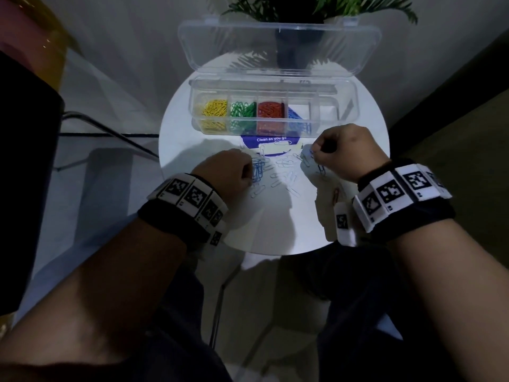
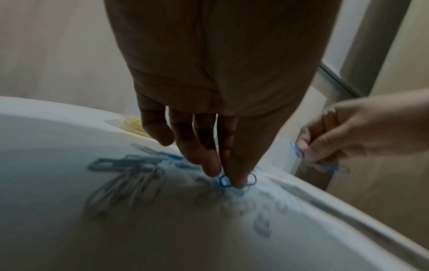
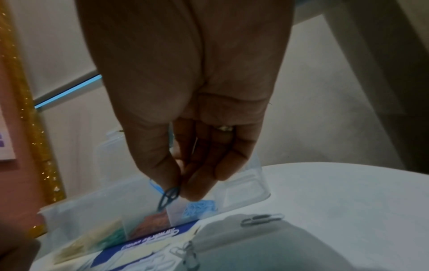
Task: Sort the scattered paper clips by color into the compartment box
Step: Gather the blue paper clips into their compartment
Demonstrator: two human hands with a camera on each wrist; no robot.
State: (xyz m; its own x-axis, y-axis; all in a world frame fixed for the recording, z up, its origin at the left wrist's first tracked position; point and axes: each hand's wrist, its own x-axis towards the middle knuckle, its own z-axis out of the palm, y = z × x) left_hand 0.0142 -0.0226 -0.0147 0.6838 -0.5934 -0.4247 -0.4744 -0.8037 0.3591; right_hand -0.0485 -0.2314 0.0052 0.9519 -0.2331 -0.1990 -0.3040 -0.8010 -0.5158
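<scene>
A clear compartment box stands open at the back of the round white table, with yellow, green, red and blue clips in separate compartments. Loose blue clips and white clips lie in front of it. My left hand is down on the blue pile, thumb and forefinger pinching a blue clip. My right hand pinches a few blue clips just above the table, near the box's front.
The box's lid stands up behind it, with a potted plant beyond. A purple "Clean as you go" sticker lies under the clips. One red clip lies near my right wrist. The table edge is close to both wrists.
</scene>
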